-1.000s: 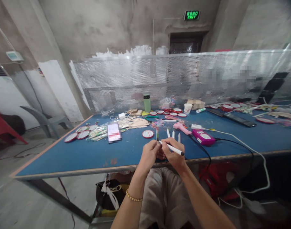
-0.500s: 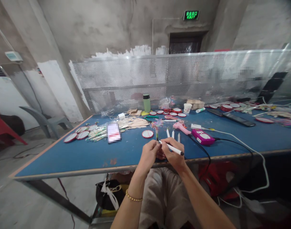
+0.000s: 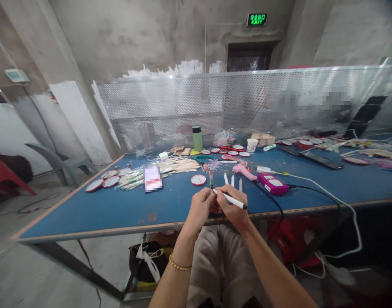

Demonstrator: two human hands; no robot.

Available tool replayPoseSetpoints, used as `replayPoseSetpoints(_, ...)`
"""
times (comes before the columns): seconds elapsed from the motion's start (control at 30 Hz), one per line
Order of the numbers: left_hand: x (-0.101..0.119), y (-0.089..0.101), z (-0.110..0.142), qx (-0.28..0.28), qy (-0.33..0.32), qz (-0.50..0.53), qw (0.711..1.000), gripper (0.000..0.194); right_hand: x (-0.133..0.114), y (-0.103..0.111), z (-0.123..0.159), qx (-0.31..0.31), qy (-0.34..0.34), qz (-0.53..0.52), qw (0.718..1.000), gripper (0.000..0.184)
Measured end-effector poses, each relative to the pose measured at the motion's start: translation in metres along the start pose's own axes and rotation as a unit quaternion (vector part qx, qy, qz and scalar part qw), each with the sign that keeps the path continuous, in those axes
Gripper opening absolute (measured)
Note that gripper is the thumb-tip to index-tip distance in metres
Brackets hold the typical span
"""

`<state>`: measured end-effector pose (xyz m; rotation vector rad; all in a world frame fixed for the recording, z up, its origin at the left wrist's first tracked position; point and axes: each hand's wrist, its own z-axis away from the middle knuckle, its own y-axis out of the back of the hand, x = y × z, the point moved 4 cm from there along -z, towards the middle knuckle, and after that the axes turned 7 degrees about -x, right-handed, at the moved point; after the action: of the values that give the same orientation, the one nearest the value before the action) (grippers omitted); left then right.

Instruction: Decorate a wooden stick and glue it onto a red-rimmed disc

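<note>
Both hands meet above the near edge of the table, each closed on something. The left hand [image 3: 200, 204] pinches the stick [image 3: 211, 179] by its near end, so the stick stands out between the hands and points away from the body, toward the back of the table [image 3: 96, 214]. The right hand [image 3: 235, 204] grips the pen [image 3: 235, 200], whose front end reaches the stick's near part just beside the left thumb, while its black end points right.

The table runs out of view on the right. Beyond it, the mesh screen [image 3: 164, 102] veils whatever is behind, and part of that is blurred into blocks. Below, the red stool [image 3: 289, 239] sinks into shadow, crossed by cables, and what fills the black bag [image 3: 144, 261] cannot be made out. The phone [image 3: 153, 179], left of the hands, has its display pixelated. Three more pens [image 3: 233, 181] lie just past the right hand, which covers the near ends of at least two. Under the thumbs some fingers are in shadow; I cannot tell which hand they belong to. The stick shows coloured bands along its far part, its near end is lost in the left hand's grip, and whether the pen's tip touches it is too small to tell
</note>
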<state>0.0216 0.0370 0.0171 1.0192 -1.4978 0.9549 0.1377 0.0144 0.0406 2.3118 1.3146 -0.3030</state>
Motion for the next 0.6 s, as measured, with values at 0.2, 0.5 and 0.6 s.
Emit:
replayPoseSetpoints(0.2, 0.0015, -0.0005, 0.0015, 0.001, -0.002, -0.001, 1.000, 0.034, 0.0011, -0.0007, 0.0004, -0.004, -0.003, -0.006, 1.000, 0.018)
replayPoseSetpoints(0.5, 0.0001, 0.0000, 0.0011, -0.005, 0.004, 0.005, 1.000, 0.035, 0.0010, 0.0006, 0.0003, 0.008, -0.012, -0.002, 1.000, 0.018)
replayPoseSetpoints(0.6, 0.0004, -0.0004, 0.0010, -0.004, 0.003, 0.004, 1.000, 0.035, 0.0004, 0.0007, 0.0002, 0.009, -0.004, -0.005, 1.000, 0.018)
